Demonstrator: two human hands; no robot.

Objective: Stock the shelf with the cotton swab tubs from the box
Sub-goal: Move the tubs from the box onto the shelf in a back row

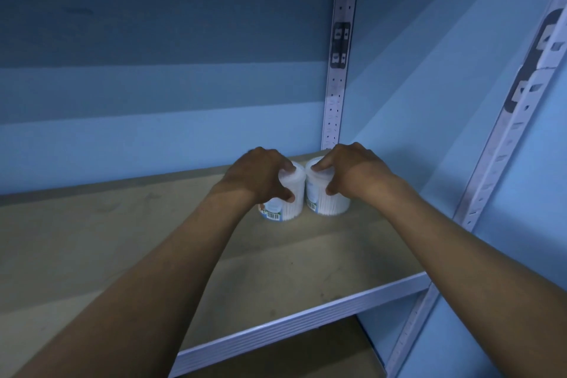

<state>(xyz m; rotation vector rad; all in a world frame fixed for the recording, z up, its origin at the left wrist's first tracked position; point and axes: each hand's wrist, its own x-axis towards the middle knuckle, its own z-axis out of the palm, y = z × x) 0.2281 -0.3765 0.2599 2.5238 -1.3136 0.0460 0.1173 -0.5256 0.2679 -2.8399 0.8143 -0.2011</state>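
Note:
Two clear cotton swab tubs with white lids stand side by side at the back right of the wooden shelf board (122,239). My left hand (260,175) grips the lid of the left tub (283,209), which shows a barcode label low on its side. My right hand (349,170) grips the lid of the right tub (325,204). The two tubs touch or nearly touch each other and both rest upright on the board. The box is not in view.
A perforated metal upright (336,70) runs up the back corner and another upright (503,147) stands at the front right. The blue wall lies behind the shelf. A lower shelf board (291,353) shows beneath the white front rail (306,316).

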